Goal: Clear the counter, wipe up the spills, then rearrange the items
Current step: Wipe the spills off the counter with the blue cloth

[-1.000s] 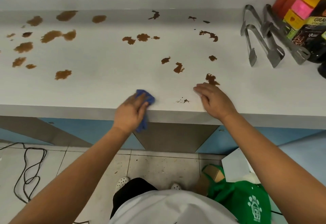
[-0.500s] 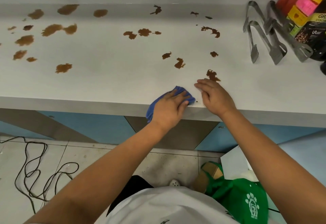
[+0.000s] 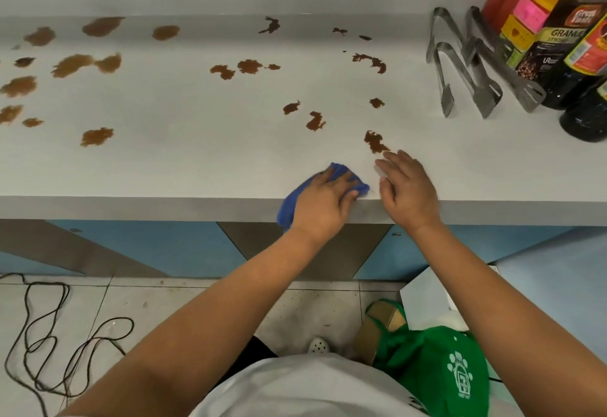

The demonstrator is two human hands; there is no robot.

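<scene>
Cloth (image 3: 331, 175): my left hand (image 3: 320, 208) presses it flat at the counter (image 3: 184, 167) edge for wiping; right hand (image 3: 405, 188), fingers spread, empty, braces beside it.

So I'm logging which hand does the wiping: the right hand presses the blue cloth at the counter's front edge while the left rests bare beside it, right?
Not quite: the head view shows the left hand pressing the blue cloth at the counter's front edge, while the right hand rests bare beside it.
</scene>
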